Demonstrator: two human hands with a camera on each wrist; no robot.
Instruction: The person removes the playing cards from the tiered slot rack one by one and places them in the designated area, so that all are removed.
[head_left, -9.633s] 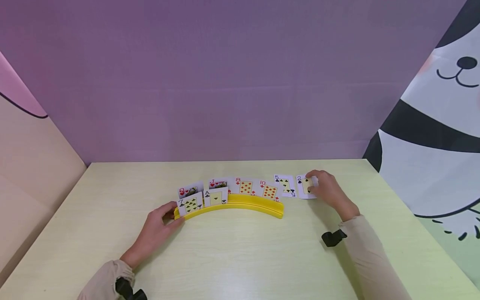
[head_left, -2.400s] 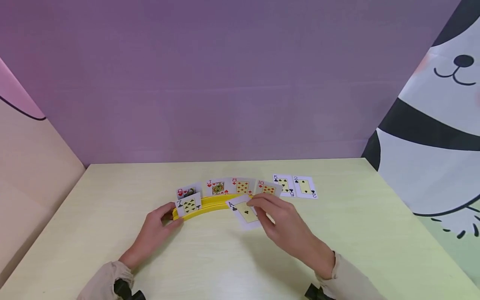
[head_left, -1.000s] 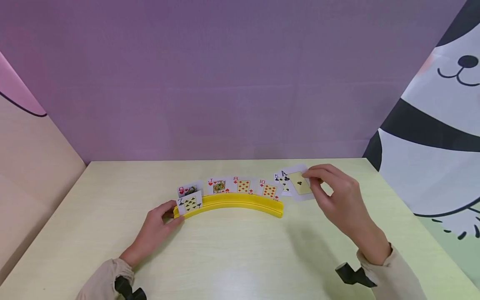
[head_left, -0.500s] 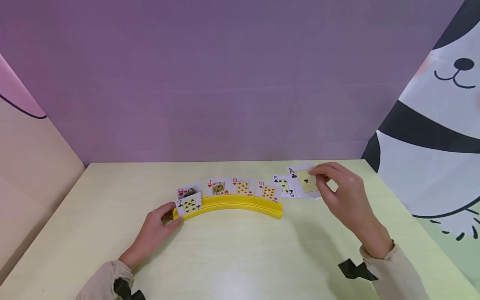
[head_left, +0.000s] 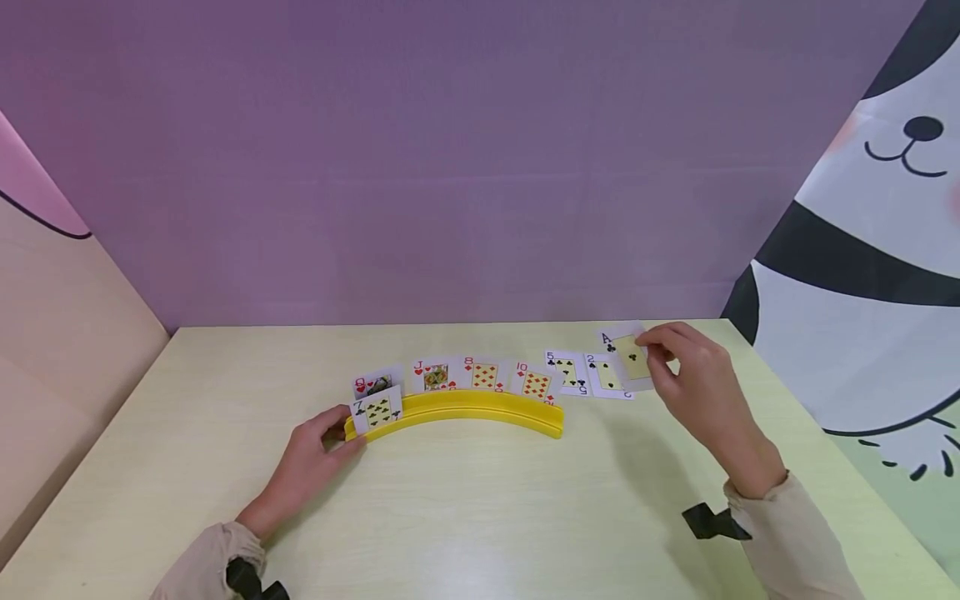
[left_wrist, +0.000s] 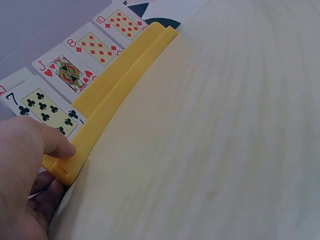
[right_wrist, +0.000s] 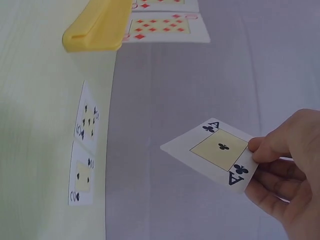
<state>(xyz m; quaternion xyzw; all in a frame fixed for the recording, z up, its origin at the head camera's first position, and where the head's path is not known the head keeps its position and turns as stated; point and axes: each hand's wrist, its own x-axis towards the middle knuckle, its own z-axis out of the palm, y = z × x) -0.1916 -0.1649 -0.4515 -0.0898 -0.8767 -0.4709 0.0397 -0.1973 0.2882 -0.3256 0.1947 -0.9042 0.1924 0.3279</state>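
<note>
My left hand grips the left end of a curved yellow card holder, thumb on its front and fingers behind. In the holder's front row a seven of clubs stands near that thumb. Behind it are a partly hidden queen of hearts, then a jack of hearts, an eight of diamonds and a ten of diamonds. My right hand pinches an ace of clubs by one edge between thumb and fingers, raised above the table, overlapping the two in the head view.
A black five and a black two lie face up side by side on the pale wooden table, right of the holder. A purple backdrop rises behind the table's far edge, with a panda print at right.
The ace of clubs has left the holder's front row, uncovering the jack. My right hand has carried it rightward across the five and the two. My left hand has kept its grip.
</note>
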